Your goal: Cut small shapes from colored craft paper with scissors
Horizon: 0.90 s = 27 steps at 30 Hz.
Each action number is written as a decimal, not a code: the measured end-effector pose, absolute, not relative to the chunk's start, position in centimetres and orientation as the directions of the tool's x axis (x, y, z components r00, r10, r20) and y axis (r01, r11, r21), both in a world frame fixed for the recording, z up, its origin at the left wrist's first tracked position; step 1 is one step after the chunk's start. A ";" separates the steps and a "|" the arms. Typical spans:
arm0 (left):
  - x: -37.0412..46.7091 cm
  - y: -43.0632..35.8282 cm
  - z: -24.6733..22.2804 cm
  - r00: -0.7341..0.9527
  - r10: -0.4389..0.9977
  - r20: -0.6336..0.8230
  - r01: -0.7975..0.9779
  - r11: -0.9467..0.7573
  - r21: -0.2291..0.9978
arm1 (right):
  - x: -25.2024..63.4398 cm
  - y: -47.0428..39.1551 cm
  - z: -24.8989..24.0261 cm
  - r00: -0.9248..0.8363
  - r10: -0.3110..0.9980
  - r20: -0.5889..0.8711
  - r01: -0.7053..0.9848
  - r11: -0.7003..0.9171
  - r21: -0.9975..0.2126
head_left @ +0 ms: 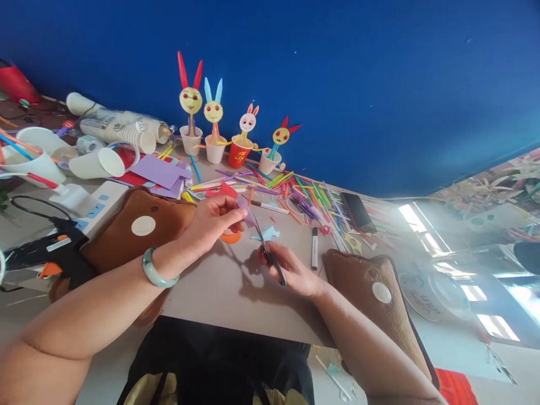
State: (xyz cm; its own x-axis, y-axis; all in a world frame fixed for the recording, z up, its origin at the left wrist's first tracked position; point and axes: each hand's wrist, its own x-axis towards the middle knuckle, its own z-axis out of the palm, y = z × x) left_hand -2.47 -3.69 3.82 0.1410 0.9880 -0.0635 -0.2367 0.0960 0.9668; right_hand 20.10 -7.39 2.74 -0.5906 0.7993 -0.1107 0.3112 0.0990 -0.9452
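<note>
Between the thumb and fingers of my left hand (219,216) is a small piece of purple paper (246,212). My right hand (294,269) grips black-handled scissors (275,264), whose blades point up and left and meet the paper's right edge. Whether the blades are cutting into it I cannot tell. Below the paper, a light blue paper scrap (267,233) and an orange paper piece (230,237) lie on the table (202,292). A marker (314,248) rests right of the scissors, and another marker (270,207) lies just beyond the paper.
Several paper cups with rabbit-faced figures (214,112) line the blue wall. Coloured sticks (312,197) are strewn at the back, near a phone (358,212). A glue gun (50,253), power strip (99,208) and brown cushion (169,216) are left; another brown cushion (367,304) is right.
</note>
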 end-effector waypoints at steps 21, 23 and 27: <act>-2.2 -3.8 4.1 0.157 0.987 -0.038 -0.252 0.077 0.965 | 19.6 -7.7 3.0 -0.593 0.797 -0.118 0.289 0.074 -0.954; -2.2 -3.8 4.1 0.159 0.986 -0.039 -0.248 0.078 0.966 | 19.7 -7.7 3.0 -0.595 0.795 -0.116 0.275 0.067 -0.959; -2.3 -3.8 3.9 0.160 0.986 -0.038 -0.231 0.075 0.970 | 19.6 -7.8 3.0 -0.586 0.801 -0.123 0.268 0.049 -0.962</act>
State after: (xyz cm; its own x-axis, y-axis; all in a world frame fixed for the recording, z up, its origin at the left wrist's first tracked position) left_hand -2.26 -3.85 3.88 0.1602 0.9863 -0.0384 -0.2312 0.0753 0.9700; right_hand 19.62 -7.83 2.97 -0.5857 0.8012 -0.1225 0.2685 0.0492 -0.9620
